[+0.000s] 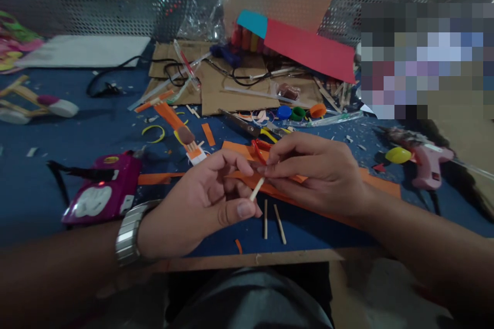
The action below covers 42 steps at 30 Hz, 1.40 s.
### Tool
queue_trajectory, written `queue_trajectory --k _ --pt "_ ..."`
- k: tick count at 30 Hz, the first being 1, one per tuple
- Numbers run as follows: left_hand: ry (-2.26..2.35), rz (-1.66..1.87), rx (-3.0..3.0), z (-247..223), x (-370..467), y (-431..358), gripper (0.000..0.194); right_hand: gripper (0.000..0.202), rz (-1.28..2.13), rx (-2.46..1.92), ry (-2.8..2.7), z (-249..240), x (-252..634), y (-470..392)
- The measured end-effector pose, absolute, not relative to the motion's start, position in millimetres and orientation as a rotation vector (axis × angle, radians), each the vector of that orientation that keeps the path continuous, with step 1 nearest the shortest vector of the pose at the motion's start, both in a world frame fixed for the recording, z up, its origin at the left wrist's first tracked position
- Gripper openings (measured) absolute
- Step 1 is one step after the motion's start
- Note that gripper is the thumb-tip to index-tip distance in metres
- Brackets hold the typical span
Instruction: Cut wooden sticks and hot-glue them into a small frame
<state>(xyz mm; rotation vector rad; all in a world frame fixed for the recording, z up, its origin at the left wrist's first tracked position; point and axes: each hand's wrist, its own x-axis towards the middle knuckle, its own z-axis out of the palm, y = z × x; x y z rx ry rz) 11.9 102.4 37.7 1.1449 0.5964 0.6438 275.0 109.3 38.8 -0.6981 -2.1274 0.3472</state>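
Near the middle of the frame, a pale stick (257, 188) slants between the two hands, above the desk (316, 236). The left hand (203, 198) has its grip closed on the lower end, thumb against curled fingers. The right hand (322, 170) brings its fingertips together at the upper end; whether they pinch the wood or only steady it, I cannot tell. Good handling here probably means a light, firm hold below, since a thin stick could roll or snap under sideways force, and small, even movements above. Keeping both wrists low would help accuracy. The two loose sticks (265, 219), lower centre, lie close by, so the forearms are best kept from sweeping them.
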Motion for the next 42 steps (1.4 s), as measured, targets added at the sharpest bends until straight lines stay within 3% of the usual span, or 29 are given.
queue_trajectory --k 19,42 --pt "0.630 0.641 1.141 42.4 15.0 99.9 0.045 0.017 0.248 -0.791 -2.113 42.5 272.3 99.5" --pt "0.597 0.702 1.206 42.1 16.8 98.6 0.037 0.007 0.355 -0.760 -2.091 37.0 268.8 104.5"
